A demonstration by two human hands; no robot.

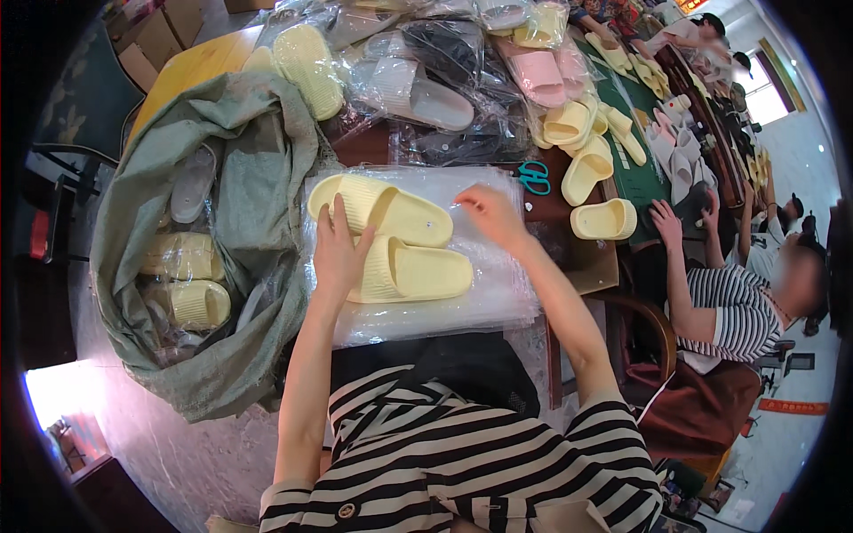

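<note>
A pair of pale yellow slippers, one slipper above the other slipper, lies on a stack of clear plastic bags in front of me. Whether the pair is inside the top bag or on it, I cannot tell. My left hand rests with fingers spread across the left ends of both slippers. To their right, my right hand hovers over the stack's right part, its fingertips pinched together. Anything between those fingertips is too small to make out.
A green woven sack holding bagged slippers stands at left. Bagged slippers pile up at the back. Teal scissors and loose yellow slippers lie to the right. A co-worker in stripes sits beyond, hands on a dark slipper.
</note>
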